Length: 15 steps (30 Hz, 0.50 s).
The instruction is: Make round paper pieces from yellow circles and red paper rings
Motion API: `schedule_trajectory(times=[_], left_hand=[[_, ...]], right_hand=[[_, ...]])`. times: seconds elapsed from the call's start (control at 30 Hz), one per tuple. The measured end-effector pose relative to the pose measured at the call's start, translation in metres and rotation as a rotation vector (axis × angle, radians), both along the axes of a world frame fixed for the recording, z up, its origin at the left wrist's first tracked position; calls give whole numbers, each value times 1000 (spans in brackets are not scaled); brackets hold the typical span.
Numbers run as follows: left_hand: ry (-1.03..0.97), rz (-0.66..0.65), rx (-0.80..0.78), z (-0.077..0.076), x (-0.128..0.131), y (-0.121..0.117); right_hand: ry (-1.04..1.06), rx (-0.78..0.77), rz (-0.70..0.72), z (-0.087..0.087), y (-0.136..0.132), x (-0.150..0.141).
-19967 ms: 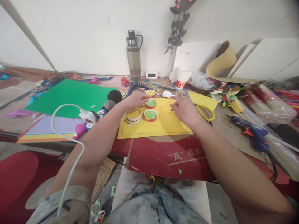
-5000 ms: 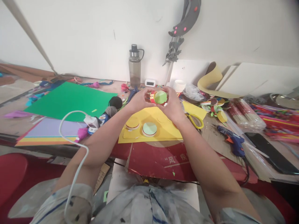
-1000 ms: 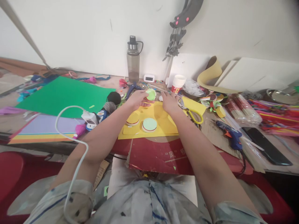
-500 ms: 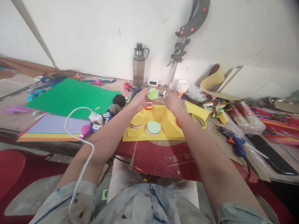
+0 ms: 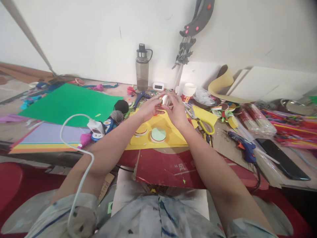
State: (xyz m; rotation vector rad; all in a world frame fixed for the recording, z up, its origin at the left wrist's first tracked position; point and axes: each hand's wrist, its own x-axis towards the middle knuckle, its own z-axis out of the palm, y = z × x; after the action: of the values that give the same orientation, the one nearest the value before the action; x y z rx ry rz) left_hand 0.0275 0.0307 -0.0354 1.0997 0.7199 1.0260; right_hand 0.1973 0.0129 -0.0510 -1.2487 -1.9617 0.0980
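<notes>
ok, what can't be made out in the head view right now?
All head view:
- Small round white piece: far side and finger contacts, hidden by left hand and right hand.
- White digital clock: digits too small.
- Dark grey hanging ornament: top cut off by upper edge.

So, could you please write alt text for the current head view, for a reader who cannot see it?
Left hand and right hand hold a small white-sided round piece between their fingers above yellow paper. A pale-green-topped disc lies nearer; scissors lie right.
</notes>
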Motion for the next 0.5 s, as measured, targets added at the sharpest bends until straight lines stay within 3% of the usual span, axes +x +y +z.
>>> schedule_trajectory(times=[0.2, 0.5], left_hand=[[-39, -18, 1, -2, 0, -1], [-114, -24, -23, 3, 0, -7]], right_hand=[[47, -42, -24, 0, -3, 1], [30, 21, -58, 0, 0, 5]])
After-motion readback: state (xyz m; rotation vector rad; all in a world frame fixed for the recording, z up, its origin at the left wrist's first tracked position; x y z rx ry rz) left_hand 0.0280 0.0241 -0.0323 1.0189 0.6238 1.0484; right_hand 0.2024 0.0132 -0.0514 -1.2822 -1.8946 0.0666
